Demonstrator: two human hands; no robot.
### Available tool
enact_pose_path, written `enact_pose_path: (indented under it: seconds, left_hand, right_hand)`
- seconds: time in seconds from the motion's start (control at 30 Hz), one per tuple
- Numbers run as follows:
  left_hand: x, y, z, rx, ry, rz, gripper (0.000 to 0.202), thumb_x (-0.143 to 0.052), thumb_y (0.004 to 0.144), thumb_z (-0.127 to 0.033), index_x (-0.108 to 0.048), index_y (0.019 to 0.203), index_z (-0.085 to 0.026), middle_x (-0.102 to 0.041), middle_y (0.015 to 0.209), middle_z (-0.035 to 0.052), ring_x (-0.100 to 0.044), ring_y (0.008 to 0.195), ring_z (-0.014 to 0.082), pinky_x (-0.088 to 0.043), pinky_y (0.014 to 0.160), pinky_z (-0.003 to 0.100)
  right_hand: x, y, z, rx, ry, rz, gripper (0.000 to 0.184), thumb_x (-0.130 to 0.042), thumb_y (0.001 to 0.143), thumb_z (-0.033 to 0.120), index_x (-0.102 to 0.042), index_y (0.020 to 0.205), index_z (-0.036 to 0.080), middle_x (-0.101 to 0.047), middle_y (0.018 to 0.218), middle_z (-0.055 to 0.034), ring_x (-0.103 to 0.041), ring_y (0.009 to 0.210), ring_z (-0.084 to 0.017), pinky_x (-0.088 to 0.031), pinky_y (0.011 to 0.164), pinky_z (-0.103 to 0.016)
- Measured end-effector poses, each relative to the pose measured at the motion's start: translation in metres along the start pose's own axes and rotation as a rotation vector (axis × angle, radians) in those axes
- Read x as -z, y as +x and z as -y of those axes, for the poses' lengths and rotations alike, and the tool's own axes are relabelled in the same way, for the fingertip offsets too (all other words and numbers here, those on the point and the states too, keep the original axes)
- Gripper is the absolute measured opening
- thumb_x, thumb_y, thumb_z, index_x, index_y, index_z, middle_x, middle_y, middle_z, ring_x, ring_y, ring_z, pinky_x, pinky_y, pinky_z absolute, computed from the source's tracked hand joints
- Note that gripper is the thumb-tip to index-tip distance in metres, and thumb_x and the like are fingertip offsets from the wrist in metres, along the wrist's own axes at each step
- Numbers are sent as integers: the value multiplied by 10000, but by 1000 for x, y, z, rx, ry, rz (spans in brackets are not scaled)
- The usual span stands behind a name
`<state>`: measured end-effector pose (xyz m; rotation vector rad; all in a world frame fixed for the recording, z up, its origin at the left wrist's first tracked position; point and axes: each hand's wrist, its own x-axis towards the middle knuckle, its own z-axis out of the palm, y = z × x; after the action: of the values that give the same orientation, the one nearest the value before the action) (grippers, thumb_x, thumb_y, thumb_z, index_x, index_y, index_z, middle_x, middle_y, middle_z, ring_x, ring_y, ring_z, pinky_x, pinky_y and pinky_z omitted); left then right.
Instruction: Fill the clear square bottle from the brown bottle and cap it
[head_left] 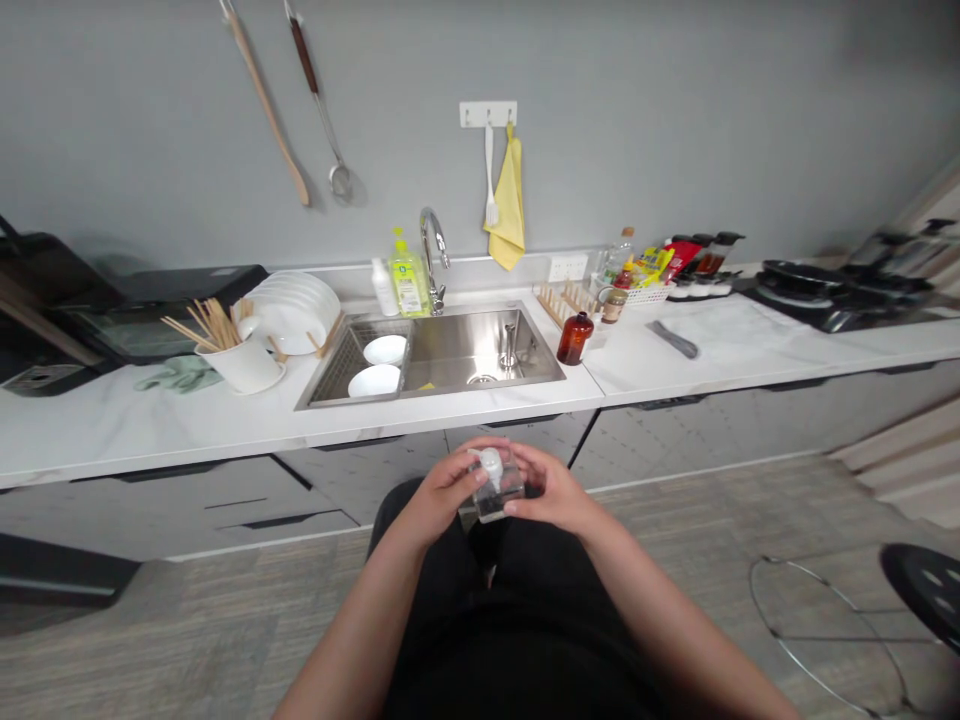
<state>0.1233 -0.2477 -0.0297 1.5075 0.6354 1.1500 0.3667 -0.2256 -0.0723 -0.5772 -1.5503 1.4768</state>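
A small clear pump bottle with a white pump head is held between my two hands, in front of the counter's edge. My left hand closes on its left side, with the thumb near the pump head. Around the right side wraps my right hand, its thumb against the lower front. The bottle is upright or slightly tilted; I cannot tell whether it holds liquid. On the counter beyond, right of the sink, stands an amber bottle with no pump visible on its neck.
In the sink, a wire rack holds two white bowls. Green dish soap stands behind it, near the faucet. Plates and a chopstick holder are on the left. A basket of condiments and a stove lie right.
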Motion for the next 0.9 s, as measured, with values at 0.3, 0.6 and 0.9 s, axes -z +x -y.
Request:
enact_pose_path:
  seconds: [0.3, 0.6, 0.9]
  left_hand:
    - [-21, 1, 15, -86, -42, -204, 348, -1049, 859, -388, -759, 977, -237, -830, 1132, 101, -758, 1373, 362, -567, 1230, 566]
    - [-16, -6, 20, -111, -36, -115, 753, -875, 1033, -469, -550, 1696, -325, -821, 1459, 157, -553, 1673, 385, -358, 1402, 647]
    - [-17, 0, 13, -99, 28, -137, 739, -915, 987, -379, -606, 1653, -297, -811, 1439, 137, -619, 1596, 385, -411, 1362, 587]
  right_hand:
    - [-11, -12, 16, 76, -238, -91, 832, -1100, 743, 347, -799, 1518, 364, -761, 1574, -107, -789, 1361, -368, -719, 1065, -496]
    - [1, -15, -4, 47, -169, -159, 814, -1123, 718, 386, -797, 1462, 337, -811, 1468, -116, -826, 1278, -375, -722, 1050, -526]
    - [-1, -10, -2, 54, -213, -167, 793, -1103, 754, 419, -784, 1470, 293, -785, 1485, -142, -821, 1264, -352, -725, 1029, -487]
